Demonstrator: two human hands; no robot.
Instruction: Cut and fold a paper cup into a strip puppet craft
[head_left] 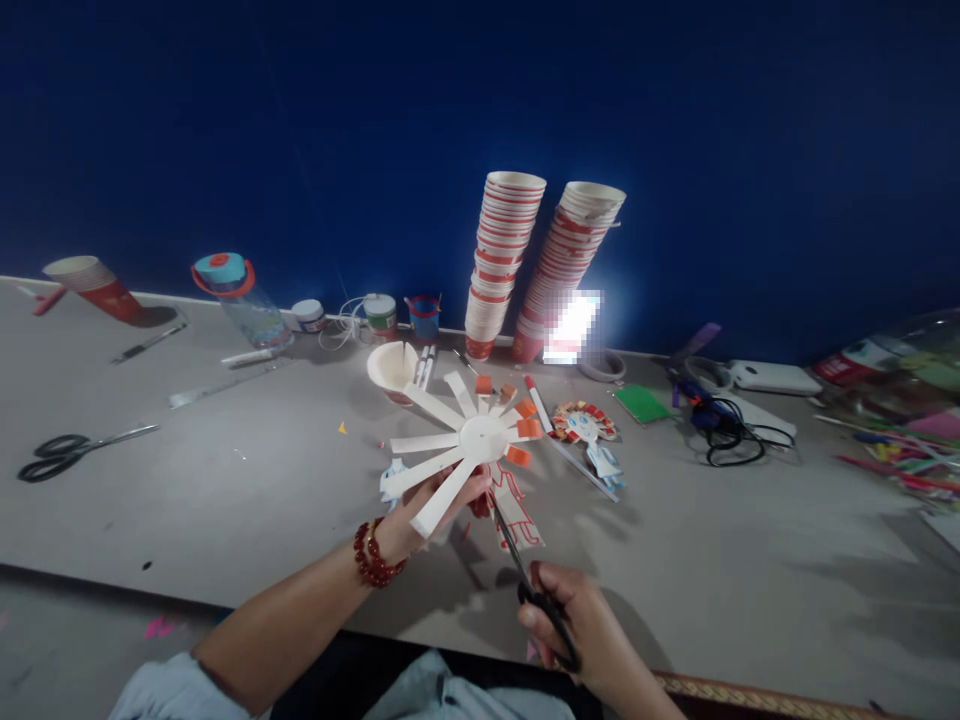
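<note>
A paper cup cut into strips (482, 440) spreads out like a flower around its round base, with small orange curled ends on the right side. My left hand (442, 495) grips it from beneath; most of the fingers are hidden behind the strips. My right hand (570, 610) is closed round the black handles of a pair of scissors (517, 560). The blades point up and away, their tips near my left fingers at the cup's lower edge. Beneath the cup lies a paper figure drawn in red outline (517, 510), partly covered.
Two tall stacks of paper cups (506, 250) lean at the back wall. A cut cup (394, 370), a water bottle (244, 300) and other scissors (71, 452) are on the left. To the right are a paper doll (589, 440), a green pad (641, 403) and a black cable (731, 430).
</note>
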